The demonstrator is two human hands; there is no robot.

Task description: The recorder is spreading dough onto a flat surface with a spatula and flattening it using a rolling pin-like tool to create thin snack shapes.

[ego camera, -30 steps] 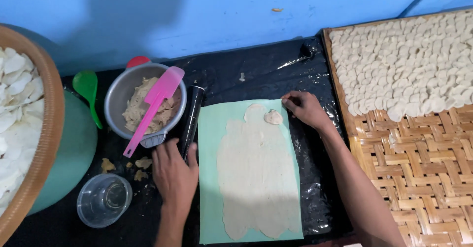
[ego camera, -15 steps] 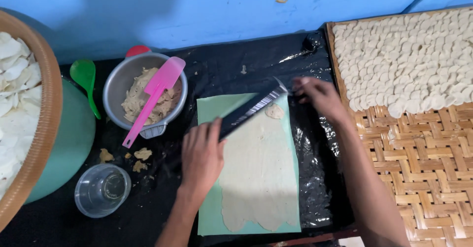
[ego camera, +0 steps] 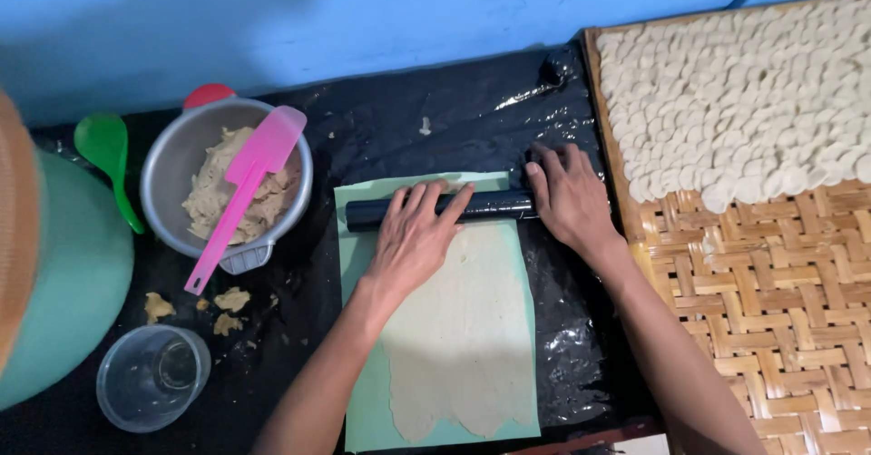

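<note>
wall: blue painted (ego camera: 363, 19) | surface: black plastic sheet (ego camera: 454, 119) | light: soft, shadowed left

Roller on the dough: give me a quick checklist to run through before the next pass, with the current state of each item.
1. Both hands on the roller: ok. The left hand lies flat over its middle, the right hand presses its right end.
2. Roller square across the dough sheet: ok, it lies crosswise at the far end.
3. Dough within the green mat: ok, mat shows along the left side and the near edge.
4. Sheet evenness: cannot tell; the near edge is ragged and lobed.
5. Path clear of scraps: ok, the dough crumbs lie left of the mat.
6. Bowl and spatula out of the way: ok, apart from the mat.
</note>
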